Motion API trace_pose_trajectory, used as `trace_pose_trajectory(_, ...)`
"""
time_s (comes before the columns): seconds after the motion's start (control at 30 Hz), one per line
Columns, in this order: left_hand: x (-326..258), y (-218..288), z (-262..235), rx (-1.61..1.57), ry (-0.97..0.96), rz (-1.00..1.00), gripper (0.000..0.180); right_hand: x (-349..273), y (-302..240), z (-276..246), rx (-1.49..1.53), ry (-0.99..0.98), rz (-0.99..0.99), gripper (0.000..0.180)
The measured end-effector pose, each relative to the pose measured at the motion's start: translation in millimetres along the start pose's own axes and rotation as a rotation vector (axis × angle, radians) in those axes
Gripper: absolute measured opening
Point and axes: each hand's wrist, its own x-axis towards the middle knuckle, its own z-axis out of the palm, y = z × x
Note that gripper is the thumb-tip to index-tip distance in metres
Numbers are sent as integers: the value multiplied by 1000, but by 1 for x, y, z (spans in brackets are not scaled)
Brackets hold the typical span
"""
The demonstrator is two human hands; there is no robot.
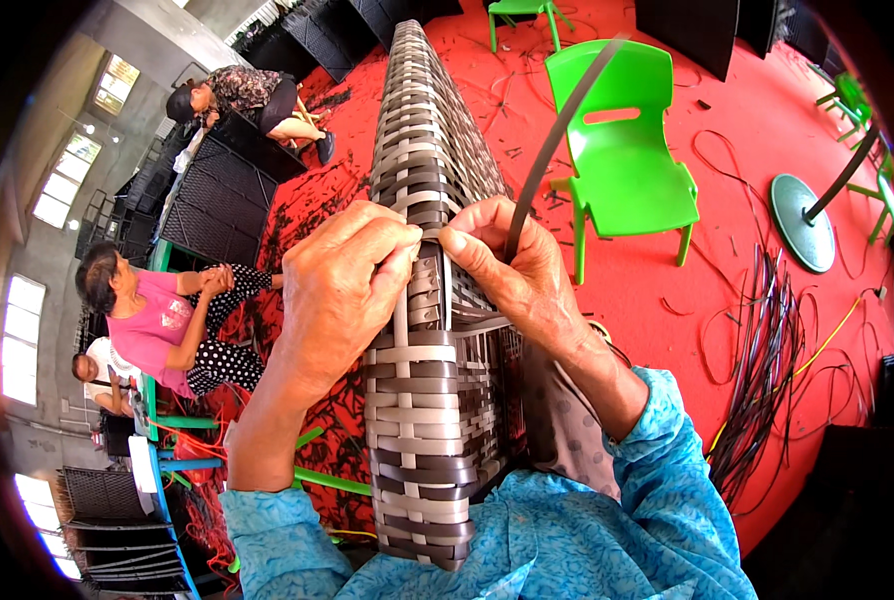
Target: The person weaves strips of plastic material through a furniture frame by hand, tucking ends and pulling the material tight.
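Apparently mid-weave, near frame centre: left hand pinched the woven panel, right hand the dark strip, which likely needed threading.

Bright daylight, strong fisheye bend

The scene is bright, with pale rectangular windows on the left burnt out to white. The smooth red floor and the glossy bright-green plastic chair look vivid. Soft sheen lies on the banded brown-and-silver woven piece, sharp at centre; the long, flat, dark-brown strip smears at its upper tip. Straight edges bow toward a black rim, and the lower right sinks into shadow.
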Motion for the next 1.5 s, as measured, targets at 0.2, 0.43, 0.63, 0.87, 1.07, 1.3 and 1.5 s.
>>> trace_pose_trajectory(0.2,0,-1,-5,-10,-30,-5,14,-6,9,-7,125,-35,97,17)
trace_pose_trajectory(0.43,0,-6,-8,-86,-57,-4,14,-1,22,2,-97,69,-153,9)
trace_pose_trajectory(0.63,-1,-8,-9,-89,-2,30,14,1,24,3,-339,107,-276,8)
trace_pose_trajectory(0.87,4,-6,-8,2,-49,-50,18,2,18,11,-313,125,-293,13)
trace_pose_trajectory(1.07,3,-7,-11,-68,-90,-28,16,-2,25,3,-299,53,-340,20)
trace_pose_trajectory(1.3,6,-4,-12,-52,-127,-47,12,3,26,0,-387,26,-453,25)
trace_pose_trajectory(1.5,6,-4,-4,-27,2,22,8,0,23,12,-500,129,-499,33)
